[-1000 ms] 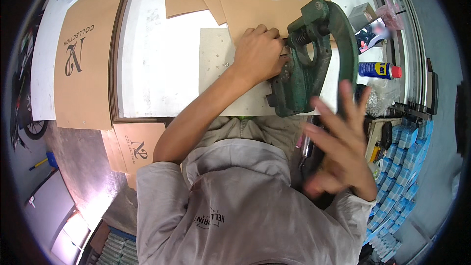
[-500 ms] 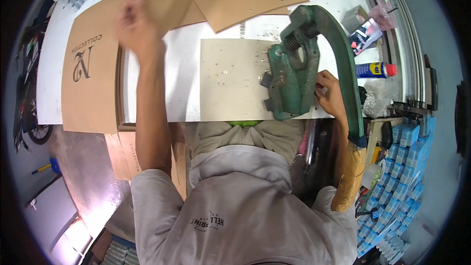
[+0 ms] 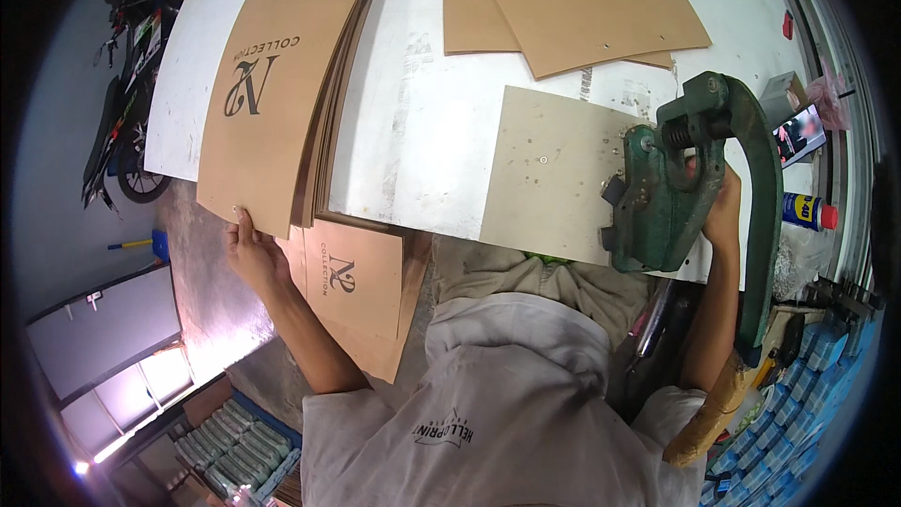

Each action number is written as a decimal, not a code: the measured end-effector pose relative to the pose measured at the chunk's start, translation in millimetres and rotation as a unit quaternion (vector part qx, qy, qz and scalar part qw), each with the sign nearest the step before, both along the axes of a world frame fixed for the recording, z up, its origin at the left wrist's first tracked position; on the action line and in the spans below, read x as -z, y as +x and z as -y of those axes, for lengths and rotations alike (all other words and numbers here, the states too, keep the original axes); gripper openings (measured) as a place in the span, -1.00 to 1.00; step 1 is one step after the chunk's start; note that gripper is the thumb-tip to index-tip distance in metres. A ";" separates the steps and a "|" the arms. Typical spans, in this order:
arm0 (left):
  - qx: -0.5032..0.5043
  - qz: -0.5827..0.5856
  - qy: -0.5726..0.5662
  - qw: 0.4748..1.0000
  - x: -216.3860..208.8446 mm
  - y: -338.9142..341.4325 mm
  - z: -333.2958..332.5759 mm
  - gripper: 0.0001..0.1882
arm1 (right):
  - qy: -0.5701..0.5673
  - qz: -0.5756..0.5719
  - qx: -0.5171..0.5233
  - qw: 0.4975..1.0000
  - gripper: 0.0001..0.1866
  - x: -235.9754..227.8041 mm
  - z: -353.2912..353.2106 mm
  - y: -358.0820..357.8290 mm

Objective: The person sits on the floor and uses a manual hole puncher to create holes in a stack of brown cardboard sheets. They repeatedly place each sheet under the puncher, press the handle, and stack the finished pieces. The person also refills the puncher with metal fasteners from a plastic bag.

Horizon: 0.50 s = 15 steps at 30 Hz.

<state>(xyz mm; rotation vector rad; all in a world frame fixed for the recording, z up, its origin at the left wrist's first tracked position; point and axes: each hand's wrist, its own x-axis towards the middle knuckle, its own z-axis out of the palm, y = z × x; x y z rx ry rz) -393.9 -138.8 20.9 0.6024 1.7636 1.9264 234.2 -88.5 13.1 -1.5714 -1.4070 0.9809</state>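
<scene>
At the left end of the table lies a stack of brown printed cardboard sheets (image 3: 249, 75). My left hand (image 3: 255, 249) pinches the near edge of its top sheet, fingertips on the corner. My right hand (image 3: 721, 207) is behind a green lever press (image 3: 657, 192) at the right; the press body hides most of its fingers, so what they hold is not visible. The press stands over a beige board (image 3: 549, 169), with a small ring (image 3: 543, 160) on it. Its long lever ends in a tape-wrapped handle (image 3: 709, 422).
More brown sheets (image 3: 582, 9) lie fanned at the far side. A blue spray can (image 3: 802, 211), a phone (image 3: 798, 136) and a bag of small metal parts (image 3: 798, 263) line the right edge. Below the left stack stand more printed brown sheets (image 3: 352, 282). Blue-packed bundles (image 3: 807, 385) sit lower right.
The head view has swung left. My left hand has come from the far sheets down to the near edge of the left stack. My right hand stays behind the press, further up its side.
</scene>
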 end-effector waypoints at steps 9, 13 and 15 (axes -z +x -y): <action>-0.122 -0.433 -0.122 0.885 -23.7 66.1 -15.2 -0.55 | -0.006 -0.045 -0.009 0.999 -0.78 59.8 -22.4 34.6; 0.097 -0.436 0.054 0.893 -24.7 176.7 -76.6 -0.67 | -0.046 -0.050 -0.016 0.998 -0.62 3.2 -29.9 -31.0; 0.222 -0.454 0.095 0.858 -20.9 238.0 -112.9 -0.66 | -0.029 -0.087 0.002 0.996 -0.68 4.4 -26.4 -33.8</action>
